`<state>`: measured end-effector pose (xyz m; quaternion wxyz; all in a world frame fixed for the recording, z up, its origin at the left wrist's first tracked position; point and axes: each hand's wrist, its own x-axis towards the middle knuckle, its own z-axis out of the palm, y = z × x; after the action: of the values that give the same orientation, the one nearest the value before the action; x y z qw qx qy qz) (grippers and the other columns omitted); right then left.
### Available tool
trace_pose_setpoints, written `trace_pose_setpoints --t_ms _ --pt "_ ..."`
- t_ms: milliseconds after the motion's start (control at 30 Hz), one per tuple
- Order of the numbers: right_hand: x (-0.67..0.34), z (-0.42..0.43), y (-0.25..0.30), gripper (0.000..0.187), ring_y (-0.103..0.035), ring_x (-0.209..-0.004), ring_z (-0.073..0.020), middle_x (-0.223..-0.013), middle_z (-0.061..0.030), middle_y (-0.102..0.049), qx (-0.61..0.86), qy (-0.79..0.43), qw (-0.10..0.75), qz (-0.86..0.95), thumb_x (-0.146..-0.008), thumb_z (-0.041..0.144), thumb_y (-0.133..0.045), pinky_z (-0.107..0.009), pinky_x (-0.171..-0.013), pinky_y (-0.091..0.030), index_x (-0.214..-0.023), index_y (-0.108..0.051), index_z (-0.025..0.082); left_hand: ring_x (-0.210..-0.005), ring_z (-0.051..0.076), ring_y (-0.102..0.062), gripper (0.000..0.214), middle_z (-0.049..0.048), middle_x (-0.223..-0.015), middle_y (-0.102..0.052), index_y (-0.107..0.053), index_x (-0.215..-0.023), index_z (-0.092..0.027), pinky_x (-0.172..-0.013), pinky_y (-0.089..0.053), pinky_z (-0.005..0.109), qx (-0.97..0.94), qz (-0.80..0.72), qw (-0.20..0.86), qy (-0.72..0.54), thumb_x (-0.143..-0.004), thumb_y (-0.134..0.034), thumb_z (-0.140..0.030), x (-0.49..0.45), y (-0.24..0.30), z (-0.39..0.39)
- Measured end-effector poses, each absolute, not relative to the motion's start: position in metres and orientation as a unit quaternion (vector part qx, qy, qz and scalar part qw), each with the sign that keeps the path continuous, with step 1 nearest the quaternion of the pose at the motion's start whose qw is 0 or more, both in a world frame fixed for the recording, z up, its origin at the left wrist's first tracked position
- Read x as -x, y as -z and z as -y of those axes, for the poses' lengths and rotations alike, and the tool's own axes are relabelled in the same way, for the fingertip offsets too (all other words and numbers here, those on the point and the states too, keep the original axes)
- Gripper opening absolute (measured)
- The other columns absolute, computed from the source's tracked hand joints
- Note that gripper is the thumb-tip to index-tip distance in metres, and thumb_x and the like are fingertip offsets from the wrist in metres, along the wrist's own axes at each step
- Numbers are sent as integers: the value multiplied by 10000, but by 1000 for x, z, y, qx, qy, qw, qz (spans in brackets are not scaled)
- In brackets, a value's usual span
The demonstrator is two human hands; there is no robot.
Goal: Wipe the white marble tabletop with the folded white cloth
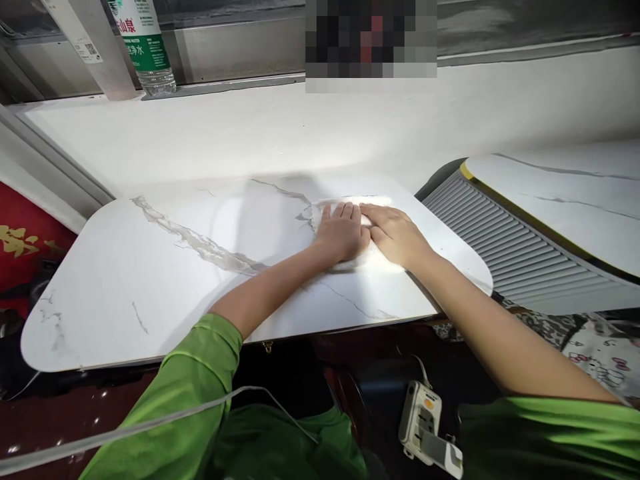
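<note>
A white cloth (374, 257) lies on the white marble-patterned tabletop (165, 287), right of its middle. My left hand (344, 232) rests on the cloth, palm down, fingers stretched toward the far side. Beside it my right hand (395, 233) lies flat on the cloth's right part, its fingers pointing left and touching or nearly touching the left hand. Both hands press from above and cover much of the cloth. What is under the cloth is hidden.
A water bottle (150, 53) and a pale tall container (95, 47) stand on the window ledge behind. At right is a ribbed cabinet (530, 247) with a marble-patterned top. Below the table hang a power strip (421, 420) and a pale cable (165, 418).
</note>
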<state>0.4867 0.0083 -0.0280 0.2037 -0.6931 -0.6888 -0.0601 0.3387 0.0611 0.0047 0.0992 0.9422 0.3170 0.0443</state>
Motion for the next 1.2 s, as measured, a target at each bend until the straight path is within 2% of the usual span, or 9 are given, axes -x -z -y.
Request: trace_pose_setpoints --t_ms 233,433,567,800,967,1100,1200 --pt "-499 -70 29 512 -548 -1287 -312 -1374 -115 -615 669 59 214 709 -856 268 -372 -516 -1099 -411 -1303 -601 169 -1522 207 -176 607 111 -1638 -227 -223 -1553 -15 -1257 -84 416 -934 -343 95 -21 -1001 -197 -269 -350 -7 -113" --pt "-495 -111 18 534 -576 -1230 -307 -1319 -94 -650 674 42 201 710 -827 217 -373 -485 -1075 -432 -1312 -592 175 -1517 213 -197 593 113 -1626 -266 -277 -1540 -39 -1252 -87 416 -927 -360 91 -53 -989 -237 -254 -358 -1 -158" --pt "-498 -133 16 512 -580 -1221 -321 -1317 -61 -656 687 30 203 697 -833 200 -397 -504 -1076 -433 -1305 -593 203 -1511 221 -217 581 99 -1621 -283 -295 -1537 -71 -1250 -91 424 -923 -366 98 -69 -985 -248 -245 -363 1 -179" --pt "-499 -150 18 485 -581 -1218 -310 -1301 -67 -660 707 36 205 677 -866 194 -389 -479 -1078 -432 -1302 -601 201 -1509 224 -221 572 96 -1618 -294 -308 -1531 -84 -1246 -94 435 -924 -363 98 -71 -991 -234 -254 -369 1 -199" --pt "-499 -148 24 506 -566 -1244 -290 -1334 -26 -646 700 53 223 677 -877 227 -350 -488 -1097 -405 -1320 -591 263 -1514 224 -206 575 106 -1627 -267 -281 -1542 -60 -1249 -82 438 -924 -366 91 -61 -1006 -225 -261 -365 1 -194" --pt "-490 -137 26 521 -541 -1281 -312 -1382 -72 -614 690 49 224 687 -867 225 -354 -521 -1092 -390 -1332 -588 201 -1516 222 -199 574 107 -1629 -258 -268 -1546 -57 -1249 -90 453 -924 -367 89 -58 -1014 -212 -264 -353 0 -179" --pt "-475 -119 24 523 -528 -1302 -306 -1408 -116 -588 684 50 204 699 -871 208 -348 -505 -1100 -383 -1337 -578 152 -1515 228 -198 574 122 -1629 -251 -261 -1546 -41 -1245 -98 460 -925 -366 87 -56 -1019 -206 -263 -337 -2 -161"
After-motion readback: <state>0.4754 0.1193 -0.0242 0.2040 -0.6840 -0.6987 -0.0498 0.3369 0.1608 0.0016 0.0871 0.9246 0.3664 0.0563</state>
